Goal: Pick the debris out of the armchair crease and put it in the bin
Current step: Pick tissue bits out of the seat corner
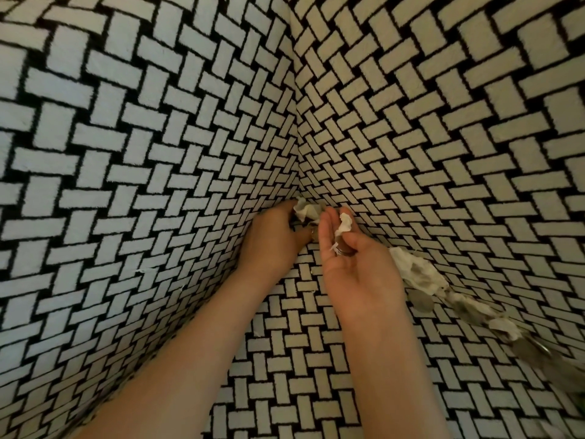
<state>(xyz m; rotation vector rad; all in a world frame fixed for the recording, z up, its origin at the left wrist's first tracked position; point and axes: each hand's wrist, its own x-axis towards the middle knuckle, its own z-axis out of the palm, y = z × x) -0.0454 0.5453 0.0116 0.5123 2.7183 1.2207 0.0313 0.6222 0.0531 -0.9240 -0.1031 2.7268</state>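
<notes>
I look into the corner of an armchair (158, 153) covered in black-and-white woven-pattern fabric. My left hand (272, 239) reaches into the corner crease and pinches a crumpled white paper scrap (302, 210). My right hand (354, 274) is palm up beside it, cupping a small white paper scrap (344, 224) and some coins (343, 250) under the thumb. More torn white paper (418, 274) and several coins (422, 301) lie along the right-hand crease between seat and armrest. No bin is in view.
The chair's back and arm panels rise close on the left, the far side and the right. The seat cushion (300, 359) lies between my forearms. A tiny white shred (142, 270) clings to the left panel.
</notes>
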